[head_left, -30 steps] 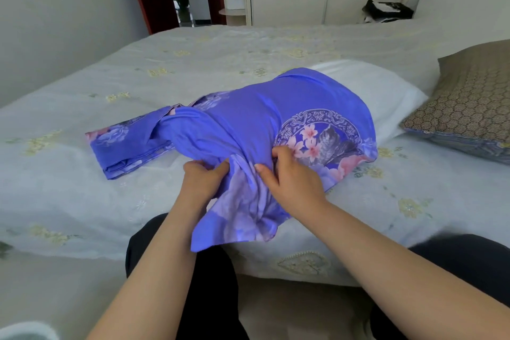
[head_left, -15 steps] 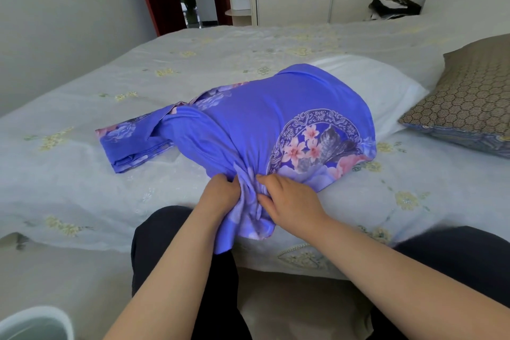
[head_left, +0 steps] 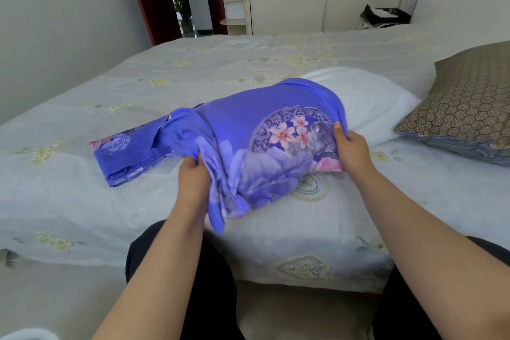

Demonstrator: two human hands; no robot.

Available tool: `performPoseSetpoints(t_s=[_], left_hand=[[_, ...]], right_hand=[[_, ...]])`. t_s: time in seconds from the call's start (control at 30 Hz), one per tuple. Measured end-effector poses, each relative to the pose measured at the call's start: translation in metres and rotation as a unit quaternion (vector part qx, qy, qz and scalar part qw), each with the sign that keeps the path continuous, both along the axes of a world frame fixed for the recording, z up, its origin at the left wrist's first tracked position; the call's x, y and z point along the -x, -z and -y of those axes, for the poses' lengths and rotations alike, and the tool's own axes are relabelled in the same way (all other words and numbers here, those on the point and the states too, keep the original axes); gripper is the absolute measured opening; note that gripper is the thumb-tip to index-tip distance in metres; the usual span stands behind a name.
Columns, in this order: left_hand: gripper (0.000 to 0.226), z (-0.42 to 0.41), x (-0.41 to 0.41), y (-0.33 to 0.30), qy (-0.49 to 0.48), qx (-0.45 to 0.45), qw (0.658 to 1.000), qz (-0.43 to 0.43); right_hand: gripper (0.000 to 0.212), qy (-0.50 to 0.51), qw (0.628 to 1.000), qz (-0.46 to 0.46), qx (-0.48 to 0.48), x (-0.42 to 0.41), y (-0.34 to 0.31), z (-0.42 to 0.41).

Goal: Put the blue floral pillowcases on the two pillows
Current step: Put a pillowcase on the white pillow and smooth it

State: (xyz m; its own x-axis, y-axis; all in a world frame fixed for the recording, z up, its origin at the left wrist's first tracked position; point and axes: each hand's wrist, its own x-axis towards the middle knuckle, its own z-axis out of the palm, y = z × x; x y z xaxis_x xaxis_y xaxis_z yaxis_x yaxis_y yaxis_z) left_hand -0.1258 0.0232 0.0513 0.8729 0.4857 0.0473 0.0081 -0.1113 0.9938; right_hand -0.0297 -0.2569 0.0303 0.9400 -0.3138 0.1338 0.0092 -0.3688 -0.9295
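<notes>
- Left hand clamped on a bunched fistful of the blue floral cotton pillowcase at its near-left gathered end, fingers curled round the cloth, at about seven o'clock from the pillow's middle.
- Right hand gripping the case's open hem at about four o'clock, thumb on top, fingers tucked out of sight under the edge.
- Plump white pillow lying on the pale embroidered bedspread, long axis running from near-left to far-right, roughly eight o'clock to two o'clock.
- Near-left part of the pillow sheathed; far-right part bare, sticking out past the hem toward two o'clock.
- Key relation, as a judgement: uncovered pillow lies beyond the right hand, along the long axis, so the hem probably wants drawing toward two o'clock while the left hand anchors the closed end.
- Right hand nearer the bare end; left hand nearer the slack.
- Loose cloth bunched below the left hand, hanging over the bed edge; likely slack to feed forward.
- Second blue floral pillowcase, folded flat, at nine o'clock, touching or just beside the first; cannot tell which.
- Brown honeycomb-patterned cushion at three o'clock, just beside the white pillow's far end, uncovered by blue.
- Judged roughly midway through the first pillow; second not yet begun.
</notes>
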Motion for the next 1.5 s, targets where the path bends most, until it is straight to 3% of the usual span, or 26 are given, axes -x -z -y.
performPoseSetpoints(t_s=[0.1,0.17,0.23,0.33,0.57,0.7,0.77,0.87,0.97,1.1,1.2,1.37,1.5], left_hand=[[0.021,-0.029,-0.007,-0.028,-0.055,0.004,0.998,0.01],[0.021,-0.054,-0.014,-0.036,-0.088,0.007,0.996,0.012],[0.031,-0.063,-0.017,-0.039,-0.085,-0.042,0.995,-0.023],[0.025,-0.058,-0.02,-0.036,-0.081,-0.098,0.99,-0.057],[0.023,-0.067,-0.002,-0.016,-0.015,-0.098,0.994,-0.055],[0.022,-0.063,0.006,0.005,0.087,-0.052,0.992,-0.07],[0.02,-0.063,0.008,0.014,0.115,-0.06,0.988,-0.08],[0.012,-0.056,0.012,0.011,0.133,-0.012,0.989,-0.062],[0.017,-0.063,0.018,0.012,0.103,0.032,0.994,-0.028],[0.022,-0.074,0.028,0.022,0.097,0.028,0.995,-0.015],[0.024,-0.068,0.032,0.026,0.139,0.042,0.989,-0.038],[0.026,-0.09,0.028,0.025,0.276,-0.082,0.945,-0.156],[0.053,-0.087,0.019,0.017,0.311,-0.213,0.902,-0.211]], right_hand=[[0.041,-0.057,0.993,0.078,0.068,0.014,-0.001,-0.008],[0.036,-0.036,0.988,0.105,0.112,0.018,0.001,0.011],[0.038,0.043,0.983,0.086,0.156,0.015,0.003,0.04],[0.043,0.124,0.975,0.039,0.183,0.003,0.008,0.057],[0.041,0.166,0.957,0.0,0.237,0.003,0.019,0.062],[0.029,0.199,0.95,0.082,0.226,0.002,-0.003,0.06],[0.038,0.183,0.951,0.117,0.219,-0.009,-0.031,0.04],[0.062,0.067,0.967,0.036,0.244,-0.025,-0.063,-0.003],[0.048,-0.019,0.937,0.002,0.35,-0.034,-0.069,-0.019],[0.032,0.115,0.96,0.027,0.253,-0.033,-0.069,0.038],[0.034,0.128,0.944,0.001,0.304,-0.03,-0.058,0.049],[0.033,0.12,0.904,-0.02,0.409,-0.031,-0.054,0.03],[0.049,0.081,0.901,0.056,0.423,-0.041,-0.074,-0.003]])
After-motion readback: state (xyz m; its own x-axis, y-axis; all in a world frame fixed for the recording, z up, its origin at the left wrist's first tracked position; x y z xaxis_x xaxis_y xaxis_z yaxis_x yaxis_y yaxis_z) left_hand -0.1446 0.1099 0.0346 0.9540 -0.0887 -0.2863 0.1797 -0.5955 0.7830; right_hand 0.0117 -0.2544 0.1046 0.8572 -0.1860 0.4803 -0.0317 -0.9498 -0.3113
